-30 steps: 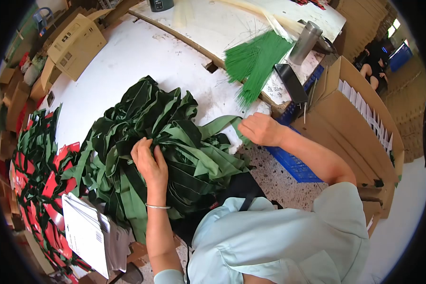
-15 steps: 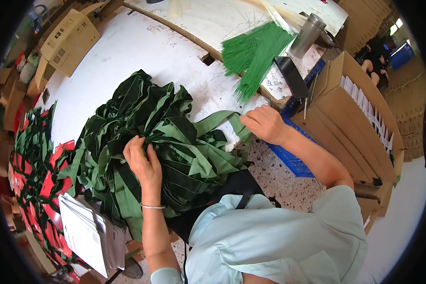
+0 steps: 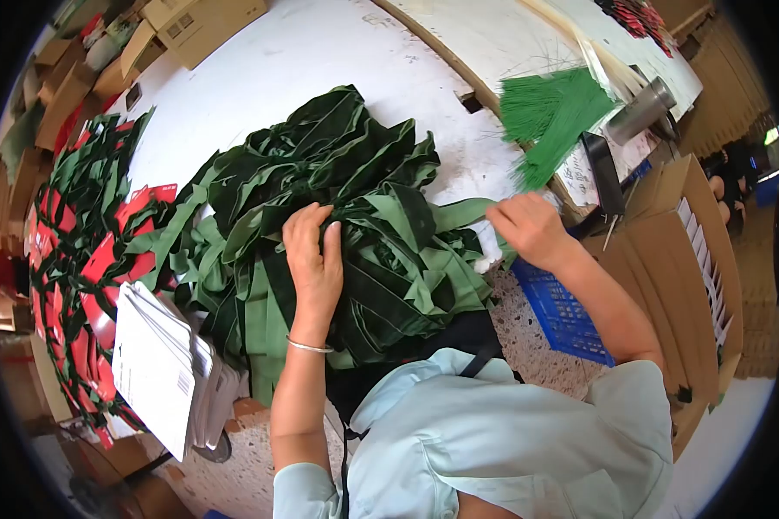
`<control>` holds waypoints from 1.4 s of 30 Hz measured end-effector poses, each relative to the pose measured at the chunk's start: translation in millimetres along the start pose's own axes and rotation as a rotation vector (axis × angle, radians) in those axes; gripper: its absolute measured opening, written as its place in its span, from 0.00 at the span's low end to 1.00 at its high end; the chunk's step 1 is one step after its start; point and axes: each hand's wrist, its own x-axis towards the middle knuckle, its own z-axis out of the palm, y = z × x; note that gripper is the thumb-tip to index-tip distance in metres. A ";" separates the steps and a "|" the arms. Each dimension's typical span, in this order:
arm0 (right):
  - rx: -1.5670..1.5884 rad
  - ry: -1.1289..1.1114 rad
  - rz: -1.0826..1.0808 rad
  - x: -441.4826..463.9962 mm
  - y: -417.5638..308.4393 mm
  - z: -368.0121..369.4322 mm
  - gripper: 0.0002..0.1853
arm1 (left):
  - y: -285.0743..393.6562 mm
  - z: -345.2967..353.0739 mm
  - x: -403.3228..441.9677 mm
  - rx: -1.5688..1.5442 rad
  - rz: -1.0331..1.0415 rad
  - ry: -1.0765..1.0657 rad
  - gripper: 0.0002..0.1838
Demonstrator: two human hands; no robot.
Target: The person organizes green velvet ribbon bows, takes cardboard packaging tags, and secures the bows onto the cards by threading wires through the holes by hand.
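Observation:
A large heap of dark and light green fabric strips (image 3: 320,164) lies at the near edge of the white table. My left hand (image 3: 313,251), with a bangle at the wrist, rests on the middle of the heap, its thumb apart from the bent fingers; the fingertips are partly lost among the folds. To the right, my right hand (image 3: 530,227) pinches the end of a light green strip (image 3: 463,213) that stretches out from the heap.
Green wires (image 3: 554,117), a metal flask (image 3: 640,111) and a black phone (image 3: 602,173) are at the right. Left are red cards with green ribbons (image 3: 104,251) and white cards (image 3: 156,363). A carton (image 3: 658,285) and blue crate (image 3: 558,316) stand right; a person (image 3: 729,190) sits beyond.
The view has turned, so the table and heap sit further right in the picture. Both hands keep nearly the same place on the heap and the strip.

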 end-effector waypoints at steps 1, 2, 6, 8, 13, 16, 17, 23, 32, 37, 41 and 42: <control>-0.053 -0.081 0.018 -0.8 3.6 0.8 0.13 | -0.4 0.8 -0.1 -0.003 0.005 0.008 0.13; -0.100 -0.147 0.050 0.1 5.1 0.8 0.13 | -0.6 1.6 -0.5 -0.005 0.011 0.016 0.14; 0.017 0.193 -0.030 50.9 -23.0 -28.4 0.14 | 1.9 4.4 -1.1 0.015 0.041 0.039 0.15; 0.278 0.371 -0.123 84.1 -50.3 -37.1 0.13 | 2.4 4.5 -1.2 0.016 0.041 0.041 0.15; 0.453 0.267 -0.229 135.5 -95.2 -31.4 0.19 | 0.5 0.8 -5.9 -0.032 0.016 0.044 0.13; 0.566 0.116 0.000 135.8 -78.0 24.4 0.13 | -7.0 0.0 -9.0 -0.115 -0.067 0.065 0.09; 0.643 0.150 0.101 133.6 -70.8 39.0 0.09 | -7.0 -1.0 -8.6 -0.114 -0.078 0.046 0.08; 0.793 0.080 0.153 130.9 -58.4 41.7 0.04 | -4.7 -7.5 -4.5 -0.120 -0.142 -0.060 0.08; 0.816 0.076 0.123 123.6 -50.7 46.6 0.04 | -5.1 -12.4 -0.7 -0.147 -0.148 -0.157 0.10; 0.826 0.069 0.111 125.6 -49.8 45.6 0.04 | -9.0 -13.4 -0.9 -0.185 -0.166 -0.187 0.12; 0.807 0.060 0.070 133.6 -47.3 43.1 0.04 | -6.0 -14.9 0.7 -0.165 -0.157 -0.216 0.12; 0.801 0.046 0.057 134.2 -47.3 42.4 0.04 | -6.6 -14.7 0.8 -0.174 -0.165 -0.220 0.13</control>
